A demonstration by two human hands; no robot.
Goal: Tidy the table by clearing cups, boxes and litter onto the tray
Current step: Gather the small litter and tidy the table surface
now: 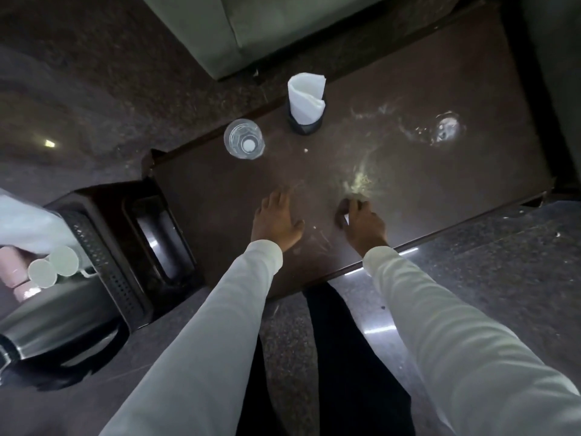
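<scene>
- Both sleeves reach fwd from the bottom edge; I'm standing at the near side of the table (408, 171) so I can work its dirty middle.
- Left hand (276, 220) lies flat on the top, fingers straight and holding nothing, prob. to steady me or catch crumbs.
- Right hand (361, 220) is curled round a small scrap (345, 219) w/ a bit of white showing; can't tell what it is, looks like litter or a wipe.
- Just past the right hand sits a patch of crumbs (361, 182), which is likely why the hand is there.
- Off to my left, beside the table, a tray (103, 256) is held up by another person, w/ two white cups (53, 269) near it, ready for what I clear.
- Farther out: clear plastic cup (244, 138) upright near the far-left edge, not yet cleared.
- Beyond it, napkin holder (306, 103), and a smeared spill (446, 129) far right.
</scene>
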